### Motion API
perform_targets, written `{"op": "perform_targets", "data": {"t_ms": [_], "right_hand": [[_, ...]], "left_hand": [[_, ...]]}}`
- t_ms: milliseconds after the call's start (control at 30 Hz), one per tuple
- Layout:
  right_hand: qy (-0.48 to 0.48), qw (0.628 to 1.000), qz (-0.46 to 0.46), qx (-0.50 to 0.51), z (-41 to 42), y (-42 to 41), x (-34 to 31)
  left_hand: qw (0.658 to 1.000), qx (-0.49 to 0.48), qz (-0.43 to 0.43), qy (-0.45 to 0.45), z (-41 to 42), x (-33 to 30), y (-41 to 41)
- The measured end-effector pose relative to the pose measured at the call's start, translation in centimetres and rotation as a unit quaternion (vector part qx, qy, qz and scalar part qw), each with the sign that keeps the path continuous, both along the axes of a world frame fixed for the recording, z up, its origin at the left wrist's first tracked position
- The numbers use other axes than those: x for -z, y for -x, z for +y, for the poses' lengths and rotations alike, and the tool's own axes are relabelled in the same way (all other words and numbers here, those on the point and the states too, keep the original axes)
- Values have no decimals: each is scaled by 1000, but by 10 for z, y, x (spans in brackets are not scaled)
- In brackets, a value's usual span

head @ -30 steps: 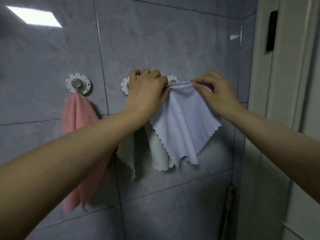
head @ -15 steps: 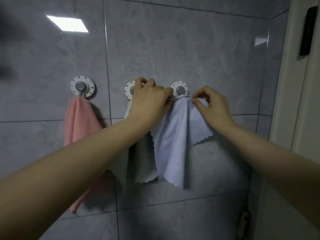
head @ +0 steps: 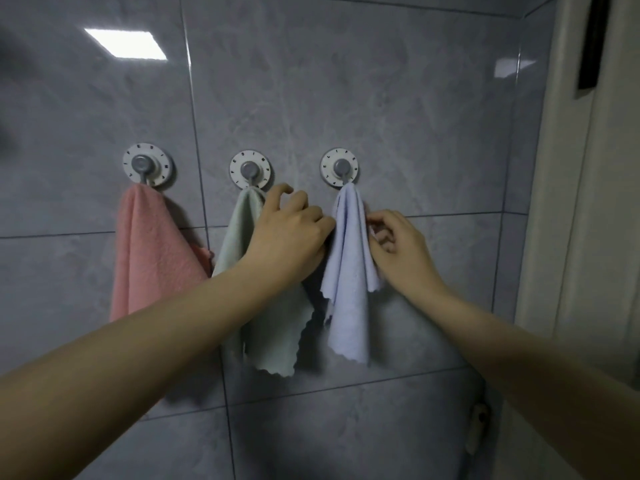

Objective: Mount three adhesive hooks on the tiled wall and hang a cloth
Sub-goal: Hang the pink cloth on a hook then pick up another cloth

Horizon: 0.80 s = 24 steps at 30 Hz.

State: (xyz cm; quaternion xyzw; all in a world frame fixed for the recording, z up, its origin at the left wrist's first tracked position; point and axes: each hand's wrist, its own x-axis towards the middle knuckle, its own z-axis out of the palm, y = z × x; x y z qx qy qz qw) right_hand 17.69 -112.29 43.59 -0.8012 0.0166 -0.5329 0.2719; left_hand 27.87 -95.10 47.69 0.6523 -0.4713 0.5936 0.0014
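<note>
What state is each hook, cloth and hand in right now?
Left hook: stuck on tile, holds pink cloth.
Middle hook: stuck on tile, holds green cloth.
Right hook: stuck on tile, holds lavender cloth.
Left hand: fingers curled at the lavender cloth's left edge; grip unclear.
Right hand: pinches the lavender cloth's right edge.

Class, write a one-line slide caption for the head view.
Both hands adjust the lilac cloth hanging from the rightmost hook.
</note>
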Motion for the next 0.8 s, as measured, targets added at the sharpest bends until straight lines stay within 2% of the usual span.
{"op": "perform_targets", "data": {"t_ms": [367,633,800], "right_hand": [[-182,980,9,-75,15,3,51],[-244,960,23,-133,30,9,81],[-227,965,23,-127,41,15,100]], "left_hand": [[998,14,41,-49,10,43,17],[995,80,51,-43,21,71,32],[991,107,74,-18,30,81,38]]}}
